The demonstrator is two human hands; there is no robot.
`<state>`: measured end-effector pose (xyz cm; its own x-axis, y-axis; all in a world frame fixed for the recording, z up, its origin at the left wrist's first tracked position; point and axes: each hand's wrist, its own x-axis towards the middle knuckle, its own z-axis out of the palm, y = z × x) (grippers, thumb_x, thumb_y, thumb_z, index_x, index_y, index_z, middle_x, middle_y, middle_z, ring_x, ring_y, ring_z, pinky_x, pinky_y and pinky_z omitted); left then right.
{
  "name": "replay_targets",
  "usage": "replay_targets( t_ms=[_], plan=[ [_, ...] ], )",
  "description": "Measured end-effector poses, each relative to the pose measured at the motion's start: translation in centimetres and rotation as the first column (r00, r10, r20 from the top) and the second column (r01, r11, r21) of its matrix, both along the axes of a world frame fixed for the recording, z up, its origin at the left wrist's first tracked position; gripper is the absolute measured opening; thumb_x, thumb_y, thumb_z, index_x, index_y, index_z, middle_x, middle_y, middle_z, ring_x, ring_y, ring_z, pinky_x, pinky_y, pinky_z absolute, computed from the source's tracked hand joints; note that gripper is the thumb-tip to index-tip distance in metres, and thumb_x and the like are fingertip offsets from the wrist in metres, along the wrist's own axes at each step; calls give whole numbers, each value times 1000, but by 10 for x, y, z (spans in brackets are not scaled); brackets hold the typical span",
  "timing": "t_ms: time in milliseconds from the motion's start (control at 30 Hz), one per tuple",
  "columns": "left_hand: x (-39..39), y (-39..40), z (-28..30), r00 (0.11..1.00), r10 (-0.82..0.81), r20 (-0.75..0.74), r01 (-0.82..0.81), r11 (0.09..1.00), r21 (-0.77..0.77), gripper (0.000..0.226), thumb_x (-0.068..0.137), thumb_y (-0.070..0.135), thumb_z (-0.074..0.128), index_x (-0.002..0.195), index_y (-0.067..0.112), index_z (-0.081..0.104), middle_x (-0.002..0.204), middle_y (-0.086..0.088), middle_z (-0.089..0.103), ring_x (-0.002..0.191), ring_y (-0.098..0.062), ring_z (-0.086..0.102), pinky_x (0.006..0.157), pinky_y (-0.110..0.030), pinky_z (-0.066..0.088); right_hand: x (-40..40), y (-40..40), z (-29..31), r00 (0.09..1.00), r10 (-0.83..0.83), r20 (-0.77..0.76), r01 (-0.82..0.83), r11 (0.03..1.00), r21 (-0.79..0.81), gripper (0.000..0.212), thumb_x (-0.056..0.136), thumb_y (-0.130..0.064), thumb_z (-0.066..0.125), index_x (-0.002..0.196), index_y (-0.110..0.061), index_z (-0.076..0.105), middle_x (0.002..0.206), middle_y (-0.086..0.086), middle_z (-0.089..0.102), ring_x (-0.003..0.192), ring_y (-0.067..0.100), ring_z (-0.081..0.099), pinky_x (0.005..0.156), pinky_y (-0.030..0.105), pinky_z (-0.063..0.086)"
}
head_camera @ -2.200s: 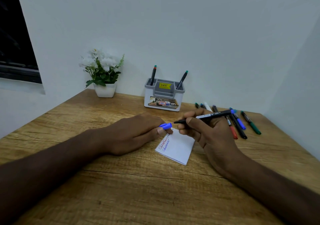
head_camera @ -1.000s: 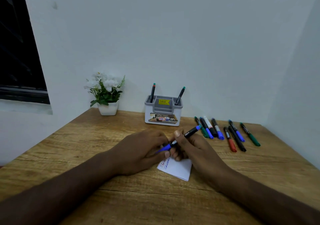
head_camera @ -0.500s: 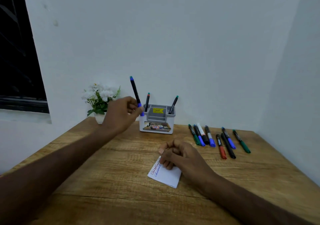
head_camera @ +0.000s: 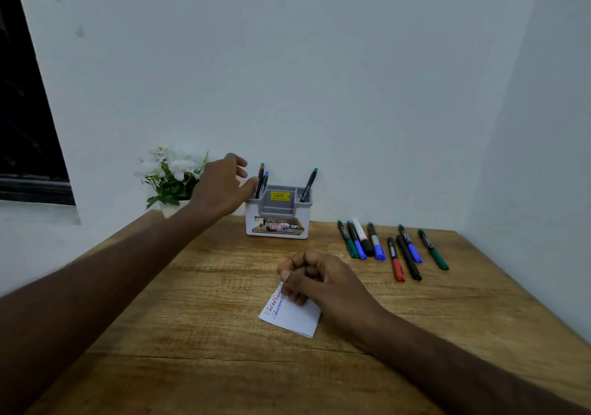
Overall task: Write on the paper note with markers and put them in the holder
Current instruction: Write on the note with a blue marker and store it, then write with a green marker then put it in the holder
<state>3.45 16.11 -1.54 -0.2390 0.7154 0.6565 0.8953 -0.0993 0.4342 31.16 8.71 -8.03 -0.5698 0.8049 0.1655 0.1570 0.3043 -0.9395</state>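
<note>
Releasing the blue-capped marker into the left slot of the grey-and-white plastic holder; half a second ago still gripped and raised above that slot, now standing there beside a red-and-green-tipped marker. Left hand just left of the holder, fingers spread and loosely bent, holding nothing, thumb close to the holder's left rim; contact hard to judge. Green-tipped marker leaning in the holder's right slot. Three markers stowed, then, by the look of it.

Right hand in front of the holder, curled with fingertips pressing down on the near-top corner of the small white paper note; nothing gripped as far as visible. Note flat in front of the holder, carrying one red line and one blue line of writing, so two colours written at least.

Still to handle, judging by the layout: a row of loose markers lying right of the holder, capped in green, blue, black and red, roughly parallel and mostly just beside one another. Likely next: picking one from that row, uncapping, writing, recapping, stowing.

Wooden surface with pale grain, set into a corner of plain white walls. White-flowered plant in a white pot left of the holder, partly behind the left forearm. Dark window far left of the holder.
</note>
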Motion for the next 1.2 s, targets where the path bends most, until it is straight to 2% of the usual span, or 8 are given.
replay_targets(
  t_ms=[67,167,400,533,667,733,833,1200],
  plan=[
    [16,-32,-2,984,-99,-151,108,993,52,28,96,33,74,118,19,64,103,7,70,86,-10,66,79,-38,59,1,0,0,1000,10,21,-10,1000,11,15,105,-16,61,112,-14,74,91,4,80,78,6,71,76,22,58],
    [44,-86,-23,891,-340,-302,305,939,-157,18,98,43,64,113,34,63,104,22,61,97,1,57,83,-34,53,0,-4,0,997,15,74,-18,999,41,21,106,-7,54,113,-14,72,91,3,79,79,3,71,76,20,55],
    [48,-120,-65,756,-550,-355,392,815,-428,39,108,53,38,142,39,52,139,20,52,122,2,46,101,-31,45,2,-5,2,995,9,-96,-10,1000,-17,19,94,-8,70,112,-14,68,92,12,80,83,18,74,82,36,61],
    [36,-113,-64,711,-633,-305,421,731,-538,52,101,71,45,150,54,39,154,30,35,138,8,33,113,-32,40,7,0,5,985,-163,52,136,932,336,20,96,-20,73,114,-26,68,93,-3,75,88,10,72,83,30,62],
    [31,-114,-64,686,-669,-287,471,709,-525,48,104,61,51,150,53,41,153,30,36,143,6,32,116,-34,37,28,30,10,668,-624,406,38,574,818,43,95,-48,58,134,-30,60,119,-5,63,112,15,53,96,37,51],
    [28,-113,-64,684,-671,-285,471,705,-530,47,105,54,52,151,52,41,154,30,35,143,6,31,117,-33,35,38,43,10,471,-740,480,19,553,833,58,95,-61,49,143,-28,53,127,4,54,115,24,47,97,41,46],
    [28,-115,-64,680,-666,-307,455,711,-537,48,106,54,49,153,51,40,156,29,35,144,5,31,117,-35,35,44,52,7,341,-765,547,20,587,809,69,97,-74,38,149,-30,49,133,11,49,122,30,45,103,45,42],
    [34,-121,-58,739,-622,-259,456,745,-487,53,102,53,59,150,48,36,145,34,43,131,9,43,106,-27,44,38,38,13,482,-682,550,78,658,749,48,98,-63,51,123,-23,63,132,9,59,126,29,55,103,43,51]
  ],
)
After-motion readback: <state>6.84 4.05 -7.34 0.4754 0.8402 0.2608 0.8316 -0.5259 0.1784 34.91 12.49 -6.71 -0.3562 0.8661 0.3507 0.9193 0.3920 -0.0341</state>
